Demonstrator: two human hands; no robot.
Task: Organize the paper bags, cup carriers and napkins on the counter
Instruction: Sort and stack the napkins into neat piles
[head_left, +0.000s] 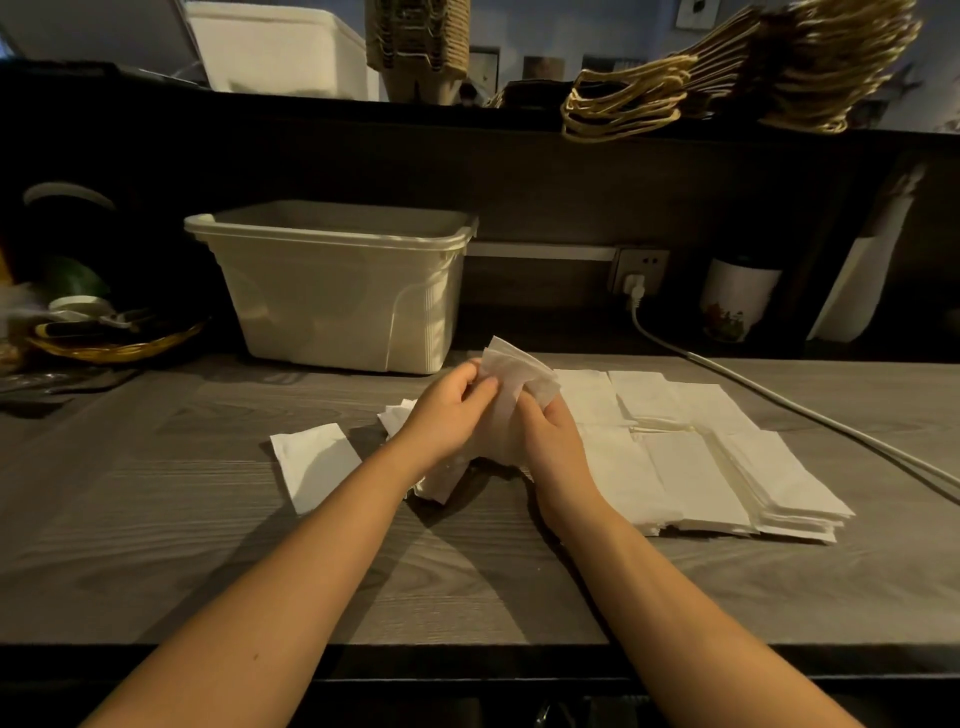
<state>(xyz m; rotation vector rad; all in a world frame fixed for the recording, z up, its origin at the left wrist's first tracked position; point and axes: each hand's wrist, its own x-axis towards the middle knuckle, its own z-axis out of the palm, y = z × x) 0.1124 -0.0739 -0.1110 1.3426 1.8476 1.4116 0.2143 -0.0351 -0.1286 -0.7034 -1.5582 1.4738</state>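
- Two bare grips meet over the middle of the tabletop (156, 519): left grip (447, 410) and right grip (550, 431), both on one held napkin (511, 374).
- Left grip: fingers curled, pinching the napkin's left edge.
- Right grip: fingers curled round its right side.
- Held napkin: crumpled, raised off the tabletop, top corner pointing far.
- Loose napkins (436, 483): untidy heap under the grips, spilling to the left.
- Single napkin (314, 462): flat, left of the heap, apart from it.
- Stacks (701, 457): folded napkins in overlapping rows, flat, just right of the right grip.
- Bin (337, 291): pale plastic, upright, far of the grips, slightly left. Contents cannot be told.
- Shelf (311, 111) above the far edge carries paper bags (810, 62), tilted, twine handles hanging over the edge, far right.
- Cup carriers (415, 41): upright stack, far centre of the shelf, top cut off by the frame.
- Cable (779, 405): white, runs from a socket (639, 267) across the right side of the tabletop.
- Basket (119, 348): far left, holding small items too dark to identify.
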